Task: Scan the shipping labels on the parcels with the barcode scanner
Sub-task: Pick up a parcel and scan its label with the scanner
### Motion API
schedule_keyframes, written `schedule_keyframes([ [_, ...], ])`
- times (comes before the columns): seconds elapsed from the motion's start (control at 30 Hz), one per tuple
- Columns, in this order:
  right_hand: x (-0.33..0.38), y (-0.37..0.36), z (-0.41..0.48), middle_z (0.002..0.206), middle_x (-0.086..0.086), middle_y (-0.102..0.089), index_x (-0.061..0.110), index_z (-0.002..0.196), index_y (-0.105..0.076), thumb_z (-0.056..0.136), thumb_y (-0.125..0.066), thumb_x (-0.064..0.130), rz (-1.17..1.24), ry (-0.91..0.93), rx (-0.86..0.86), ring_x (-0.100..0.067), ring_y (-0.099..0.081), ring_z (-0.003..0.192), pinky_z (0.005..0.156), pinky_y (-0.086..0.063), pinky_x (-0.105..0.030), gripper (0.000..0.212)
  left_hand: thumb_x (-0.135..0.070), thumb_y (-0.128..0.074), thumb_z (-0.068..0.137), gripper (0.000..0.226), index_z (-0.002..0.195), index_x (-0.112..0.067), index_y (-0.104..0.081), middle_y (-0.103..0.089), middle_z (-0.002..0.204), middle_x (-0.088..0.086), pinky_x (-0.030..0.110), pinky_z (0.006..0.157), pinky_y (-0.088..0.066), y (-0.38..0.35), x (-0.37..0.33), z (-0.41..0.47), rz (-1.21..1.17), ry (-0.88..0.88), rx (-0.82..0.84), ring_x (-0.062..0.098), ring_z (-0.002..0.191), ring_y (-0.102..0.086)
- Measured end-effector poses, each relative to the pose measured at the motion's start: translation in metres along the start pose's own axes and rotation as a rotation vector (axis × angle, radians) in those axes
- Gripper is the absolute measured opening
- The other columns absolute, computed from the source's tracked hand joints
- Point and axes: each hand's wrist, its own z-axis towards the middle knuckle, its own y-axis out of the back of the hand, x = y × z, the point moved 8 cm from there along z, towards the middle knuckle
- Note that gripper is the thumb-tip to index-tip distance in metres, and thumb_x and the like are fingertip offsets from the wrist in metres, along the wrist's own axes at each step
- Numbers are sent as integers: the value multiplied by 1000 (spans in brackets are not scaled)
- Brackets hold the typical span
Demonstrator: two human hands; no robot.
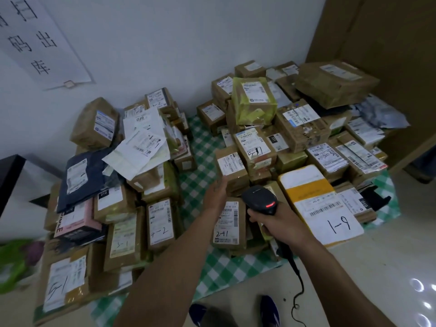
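Left hand [215,193] reaching forward, fingers straight, touching small brown cardboard parcel with white label [232,167] lying just ahead; right hand [277,221] gripping black handheld barcode scanner [259,199] just behind parcel.

A paper sheet [40,38] on the wall [165,31] bears the large characters 扫码出库. Handwritten numbers stand on labels: "1-9" on the yellow and white parcel [313,185], "2-41" on the brown parcel [227,223] left of it, "3-1" on a tan parcel [122,241] and "5-1" on the front left box [63,282]. A white label [109,199] in the left heap reads "010"; the fine print is too blurred.
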Motion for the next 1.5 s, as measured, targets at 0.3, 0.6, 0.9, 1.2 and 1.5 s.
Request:
schedule_keyframes([
  [0.3,-6,-22,-9,70,15,-75,24,103,-75,92,-76,34,-55,1,45,-3,-69,67,60,-51,-18,15,-15,-59,101,26,122,-23,-72,-74,118,2,34,82,-60,-1,86,-46,-39,167,30,20,102,-72],
  [0.6,-10,-47,-14,85,4,-80,24,97,-76,89,-79,35,-51,41,104,-9,-67,61,71,-56,-35,14,-18,-66,97,30,126,-17,-67,-68,125,-4,36,98,-53,12,102,-65,-258,108,-50,20,114,-65],
  [0.9,-3,-99,-20,62,8,-71,18,97,-75,90,-79,28,-83,32,244,-5,-62,53,55,-51,-22,13,-25,-64,100,55,151,-15,-46,-41,153,16,46,116,-36,154,139,-85,221,94,-627,35,141,-38],
  [1.2,-6,-121,-22,77,12,-78,27,102,-73,91,-79,24,-63,11,287,-16,-70,78,80,-61,-38,12,-51,-80,84,101,160,-13,-25,-33,158,19,50,117,-35,141,167,-60,53,375,-454,41,144,-36],
  [1.5,-9,-106,-15,61,8,-71,14,99,-75,89,-80,27,-93,0,234,-3,-63,52,50,-48,-17,17,-28,-74,92,62,149,-24,-49,-59,145,3,50,110,-49,114,170,-49,-211,207,-399,29,133,-57],
])
